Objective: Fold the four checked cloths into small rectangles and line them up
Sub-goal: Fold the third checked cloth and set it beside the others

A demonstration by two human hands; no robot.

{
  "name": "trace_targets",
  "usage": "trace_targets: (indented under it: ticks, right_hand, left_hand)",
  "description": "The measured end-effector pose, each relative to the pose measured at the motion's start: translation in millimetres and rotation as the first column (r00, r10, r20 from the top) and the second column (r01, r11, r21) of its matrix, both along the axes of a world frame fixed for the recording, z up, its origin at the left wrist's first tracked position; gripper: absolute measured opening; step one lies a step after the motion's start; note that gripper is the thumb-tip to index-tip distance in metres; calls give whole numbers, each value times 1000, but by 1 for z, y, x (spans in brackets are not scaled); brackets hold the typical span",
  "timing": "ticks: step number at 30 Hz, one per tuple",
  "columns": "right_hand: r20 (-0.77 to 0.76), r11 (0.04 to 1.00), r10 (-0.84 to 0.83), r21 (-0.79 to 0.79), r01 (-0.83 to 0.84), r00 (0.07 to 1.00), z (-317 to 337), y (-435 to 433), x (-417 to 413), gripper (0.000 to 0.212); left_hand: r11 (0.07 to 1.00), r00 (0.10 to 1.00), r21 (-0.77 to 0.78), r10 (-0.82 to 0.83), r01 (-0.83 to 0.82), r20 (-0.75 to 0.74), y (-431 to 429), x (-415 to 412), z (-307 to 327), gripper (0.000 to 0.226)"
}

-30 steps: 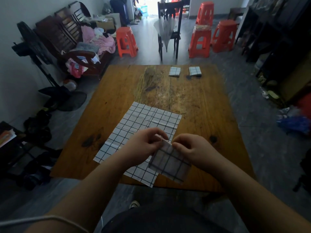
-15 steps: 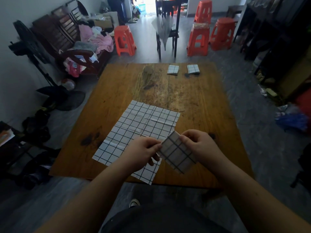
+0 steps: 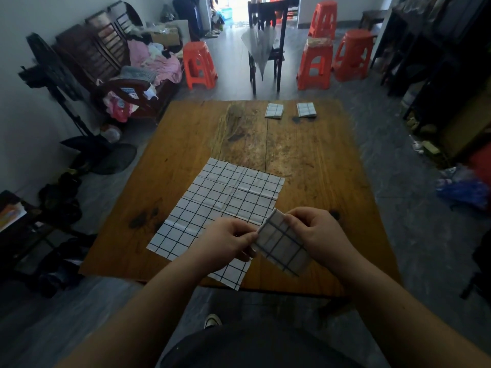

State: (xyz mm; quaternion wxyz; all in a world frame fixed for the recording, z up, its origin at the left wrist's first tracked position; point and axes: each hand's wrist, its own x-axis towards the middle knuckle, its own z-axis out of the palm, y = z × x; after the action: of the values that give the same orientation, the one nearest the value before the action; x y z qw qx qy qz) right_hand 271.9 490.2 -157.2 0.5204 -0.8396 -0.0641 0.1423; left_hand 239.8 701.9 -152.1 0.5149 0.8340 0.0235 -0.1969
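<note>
I hold a folded checked cloth, a small white rectangle with dark grid lines, tilted above the near edge of the wooden table. My left hand pinches its left edge and my right hand grips its upper right side. An unfolded checked cloth lies flat on the table just beyond and under my left hand. Two folded checked cloths sit side by side at the far edge, the left folded cloth and the right folded cloth.
A dark chair stands past the table's far edge, with orange stools beside it. A cluttered wooden bench and a standing fan are at the left. Dark shelving lines the right.
The folded cloth has moved from hanging below my hands to being held between them, tilted. My hands shifted slightly right and apart.
</note>
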Motion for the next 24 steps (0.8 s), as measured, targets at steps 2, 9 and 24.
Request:
trace_targets:
  ticks: [2,9,24]
  right_hand:
    - [-5,1000,14,4,-14,1000,1,0,-2,14]
    - [15,998,54,9,-55,998,4,6,-8,12]
    - [-24,999,37,-9,-37,999,-5,-17,-5,15]
  left_hand:
    - [989,996,135,-70,61,58,0,4,2,16]
    - [998,980,49,27,-38,198,-21,18,17,10]
    - [949,933,31,301,-313,196,11,24,19,11]
